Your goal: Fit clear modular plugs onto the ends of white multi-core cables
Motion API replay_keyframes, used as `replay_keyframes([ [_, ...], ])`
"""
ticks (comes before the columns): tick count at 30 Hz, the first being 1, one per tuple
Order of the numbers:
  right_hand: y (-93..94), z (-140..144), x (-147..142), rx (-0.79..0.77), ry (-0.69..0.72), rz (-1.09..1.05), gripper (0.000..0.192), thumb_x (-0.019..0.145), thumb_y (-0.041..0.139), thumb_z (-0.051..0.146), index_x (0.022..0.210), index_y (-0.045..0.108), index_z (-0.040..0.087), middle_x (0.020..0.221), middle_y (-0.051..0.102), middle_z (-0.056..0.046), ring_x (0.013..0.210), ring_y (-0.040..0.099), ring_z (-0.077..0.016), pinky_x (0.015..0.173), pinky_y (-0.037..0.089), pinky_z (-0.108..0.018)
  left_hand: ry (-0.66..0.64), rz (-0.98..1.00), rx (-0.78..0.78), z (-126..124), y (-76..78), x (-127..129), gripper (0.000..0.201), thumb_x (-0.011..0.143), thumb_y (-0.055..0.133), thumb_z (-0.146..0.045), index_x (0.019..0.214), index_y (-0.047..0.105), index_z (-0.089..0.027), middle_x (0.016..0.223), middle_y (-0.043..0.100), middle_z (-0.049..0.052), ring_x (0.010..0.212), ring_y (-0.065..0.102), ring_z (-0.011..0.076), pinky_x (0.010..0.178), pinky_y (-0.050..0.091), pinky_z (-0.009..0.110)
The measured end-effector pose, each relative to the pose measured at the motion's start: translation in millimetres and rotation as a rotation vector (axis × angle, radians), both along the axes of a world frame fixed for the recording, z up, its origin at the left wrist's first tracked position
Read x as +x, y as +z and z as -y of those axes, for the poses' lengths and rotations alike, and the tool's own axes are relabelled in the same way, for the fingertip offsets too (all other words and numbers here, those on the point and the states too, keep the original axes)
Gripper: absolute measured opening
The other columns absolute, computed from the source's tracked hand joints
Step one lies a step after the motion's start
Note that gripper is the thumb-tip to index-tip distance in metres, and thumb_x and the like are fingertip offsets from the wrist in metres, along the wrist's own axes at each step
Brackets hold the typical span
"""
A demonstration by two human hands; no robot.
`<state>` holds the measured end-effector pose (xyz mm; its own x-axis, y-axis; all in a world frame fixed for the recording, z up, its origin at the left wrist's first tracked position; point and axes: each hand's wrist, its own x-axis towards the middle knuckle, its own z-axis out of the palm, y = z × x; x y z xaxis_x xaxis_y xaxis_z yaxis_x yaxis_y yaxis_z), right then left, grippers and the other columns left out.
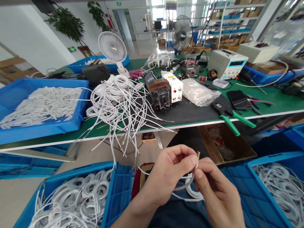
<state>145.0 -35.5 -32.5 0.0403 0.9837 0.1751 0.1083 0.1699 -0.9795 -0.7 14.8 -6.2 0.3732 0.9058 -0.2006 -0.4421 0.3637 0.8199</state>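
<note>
Between my two hands, above my lap, is the end of a white cable (189, 183) with several thin coloured wires (198, 154) sticking out of its tip. My left hand (169, 171) pinches the wires and cable end between thumb and forefinger. Just below, my right hand (213, 186) closes thumb and fingers on the same cable. The rest of the cable hangs in a loose coil (193, 191) under my hands, partly hidden by them. A green-handled crimping tool (231, 118) lies at the bench edge, apart from both hands.
A tangled heap of white cables (118, 104) hangs over the front of the green bench (268, 109). Beside it stands a small machine (159, 90). Blue bins with coiled cables flank me left (118, 193) and right (266, 186). A blue tray (47, 129) holds white pieces.
</note>
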Motion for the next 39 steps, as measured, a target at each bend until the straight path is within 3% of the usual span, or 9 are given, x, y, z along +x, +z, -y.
replay_keyframes([
  [6,-1.8,2,0,0.010,-0.022,-0.016,0.010,0.107,0.068,0.025,0.098,0.071,0.026,0.091,0.066,0.000,0.078,0.063,-0.0144,0.067,0.049,-0.023,0.075,-0.043,0.073,1,-2.3,0,0.014,0.099,0.080,-0.025,0.092,0.075,-0.014,0.083,0.069,0.001,0.077,0.061,0.0101,0.075,0.050,0.020],
  [15,-4.3,2,1,0.014,0.003,0.021,0.012,0.108,0.066,0.025,0.098,0.071,0.026,0.091,0.068,0.001,0.080,0.065,-0.0134,0.072,0.051,-0.021,0.036,-0.159,0.146,0,3.1,-4,0.018,0.101,0.080,-0.034,0.099,0.080,-0.016,0.091,0.071,0.002,0.083,0.061,0.0107,0.077,0.049,0.020],
  [39,-10.1,3,-3,0.027,-0.008,-0.012,0.013,0.107,0.068,0.025,0.094,0.070,0.025,0.085,0.064,0.002,0.073,0.061,-0.0123,0.065,0.049,-0.021,0.086,-0.144,0.193,2,-3.2,-3,0.016,0.101,0.080,-0.030,0.091,0.080,-0.018,0.088,0.070,0.001,0.083,0.059,0.0117,0.077,0.048,0.022],
])
